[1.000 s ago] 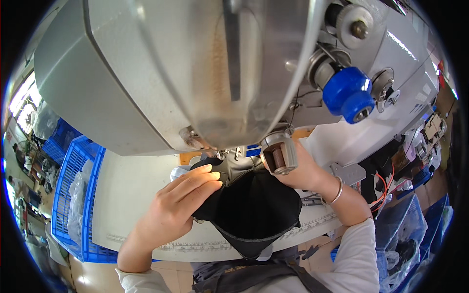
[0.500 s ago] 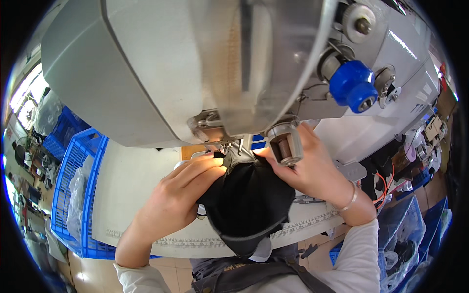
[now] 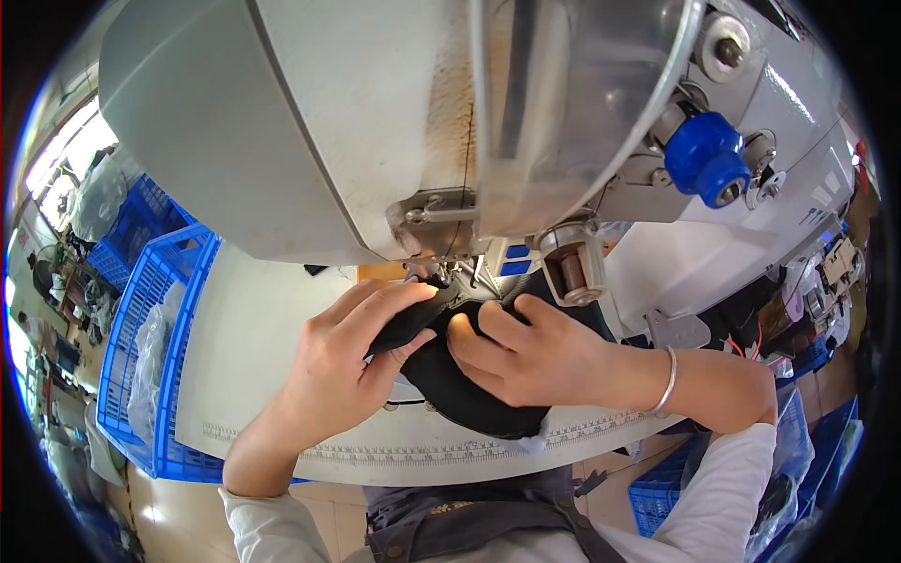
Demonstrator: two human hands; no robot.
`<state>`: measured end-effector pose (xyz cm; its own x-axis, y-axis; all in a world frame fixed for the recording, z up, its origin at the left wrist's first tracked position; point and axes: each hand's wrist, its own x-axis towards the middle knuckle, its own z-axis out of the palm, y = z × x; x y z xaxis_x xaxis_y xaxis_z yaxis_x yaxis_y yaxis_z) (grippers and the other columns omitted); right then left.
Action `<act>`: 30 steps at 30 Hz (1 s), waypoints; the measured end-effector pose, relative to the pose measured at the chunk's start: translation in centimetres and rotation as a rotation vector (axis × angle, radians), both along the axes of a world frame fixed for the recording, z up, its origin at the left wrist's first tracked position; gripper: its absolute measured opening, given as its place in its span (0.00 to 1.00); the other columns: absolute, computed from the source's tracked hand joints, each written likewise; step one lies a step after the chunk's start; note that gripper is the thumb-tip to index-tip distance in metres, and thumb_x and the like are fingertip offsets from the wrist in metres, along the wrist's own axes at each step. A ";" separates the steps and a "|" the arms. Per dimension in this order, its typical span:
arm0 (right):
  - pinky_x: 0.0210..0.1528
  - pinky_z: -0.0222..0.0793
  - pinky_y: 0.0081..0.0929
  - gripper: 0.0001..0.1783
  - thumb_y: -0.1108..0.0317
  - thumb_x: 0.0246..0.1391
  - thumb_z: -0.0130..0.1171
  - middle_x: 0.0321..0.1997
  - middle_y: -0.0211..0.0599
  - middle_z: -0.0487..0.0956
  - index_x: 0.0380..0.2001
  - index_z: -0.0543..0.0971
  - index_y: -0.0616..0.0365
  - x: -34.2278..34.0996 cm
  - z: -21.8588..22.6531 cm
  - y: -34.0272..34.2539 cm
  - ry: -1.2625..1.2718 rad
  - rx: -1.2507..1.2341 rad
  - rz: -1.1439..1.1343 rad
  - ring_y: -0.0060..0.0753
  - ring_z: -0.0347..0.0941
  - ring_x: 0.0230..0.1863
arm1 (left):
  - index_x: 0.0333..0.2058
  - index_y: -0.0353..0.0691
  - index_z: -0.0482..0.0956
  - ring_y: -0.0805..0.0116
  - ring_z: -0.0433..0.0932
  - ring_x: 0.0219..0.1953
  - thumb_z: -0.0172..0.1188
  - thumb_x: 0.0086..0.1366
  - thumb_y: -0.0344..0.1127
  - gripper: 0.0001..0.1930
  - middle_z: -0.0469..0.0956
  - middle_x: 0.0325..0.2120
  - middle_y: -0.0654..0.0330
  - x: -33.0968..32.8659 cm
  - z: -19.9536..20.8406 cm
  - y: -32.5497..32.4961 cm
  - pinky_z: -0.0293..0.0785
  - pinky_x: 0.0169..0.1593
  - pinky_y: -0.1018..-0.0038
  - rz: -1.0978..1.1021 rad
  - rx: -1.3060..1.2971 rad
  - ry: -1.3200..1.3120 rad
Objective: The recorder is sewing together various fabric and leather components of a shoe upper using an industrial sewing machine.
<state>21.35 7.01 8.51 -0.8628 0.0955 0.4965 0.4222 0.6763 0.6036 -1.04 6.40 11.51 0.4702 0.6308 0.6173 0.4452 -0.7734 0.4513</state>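
Observation:
A black fabric piece lies on the white sewing machine bed, partly under the presser foot. My left hand pinches a folded part of it between thumb and fingers, just left of the foot. My right hand, a bangle on its wrist, has its fingers curled onto the fabric right of the foot. Their tips press into the cloth, and some are hidden by it. The sewing machine head rises over both hands, with a dark thread running down to the needle area.
The white bed has a ruler strip along its curved near edge. A blue crate with clear plastic stands at the left. Near my right hand are a bobbin-like spool in a metal holder and a blue knob. More blue crates stand lower right.
My right hand has come from behind the spool holder toward me onto the fabric, its fingers now curled. The black fabric, which hung open like a cup, now lies flatter and folded.

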 end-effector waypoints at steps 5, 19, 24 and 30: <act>0.43 0.64 0.26 0.06 0.65 0.38 0.58 0.31 0.27 0.71 0.18 0.75 0.55 0.7 -1.0 2.2 0.046 0.201 0.145 0.27 0.67 0.36 | 0.49 0.35 0.78 0.53 0.81 0.39 0.65 0.54 0.18 0.22 0.79 0.40 0.50 -0.2 -0.5 -0.2 0.79 0.38 0.68 -0.016 -0.005 -0.016; 0.48 0.71 0.34 0.05 0.69 0.39 0.63 0.44 0.39 0.79 0.24 0.81 0.57 2.1 -1.2 0.0 0.278 -0.062 0.018 0.37 0.73 0.48 | 0.44 0.29 0.80 0.45 0.75 0.56 0.55 0.43 0.13 0.25 0.78 0.47 0.49 0.4 -5.1 0.0 0.75 0.55 0.60 0.023 0.299 0.003; 0.53 0.73 0.37 0.06 0.69 0.41 0.63 0.45 0.41 0.79 0.25 0.82 0.59 2.2 -1.0 -0.2 0.225 -0.082 0.005 0.40 0.74 0.49 | 0.42 0.29 0.79 0.45 0.77 0.53 0.55 0.41 0.13 0.24 0.78 0.45 0.49 0.1 -4.7 0.3 0.79 0.49 0.59 -0.009 0.354 0.113; 0.48 0.77 0.31 0.04 0.71 0.41 0.63 0.46 0.40 0.80 0.24 0.81 0.57 1.7 -0.8 -0.4 0.183 -0.068 -0.033 0.37 0.78 0.48 | 0.40 0.32 0.77 0.50 0.79 0.50 0.54 0.40 0.14 0.24 0.79 0.44 0.52 -0.2 -3.3 0.7 0.79 0.47 0.62 -0.027 0.326 0.144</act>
<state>23.01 6.66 7.74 -0.7545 0.1615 0.6361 0.5436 0.6968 0.4679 -1.24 7.08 8.18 0.5809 0.3980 0.7101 0.4639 -0.8787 0.1131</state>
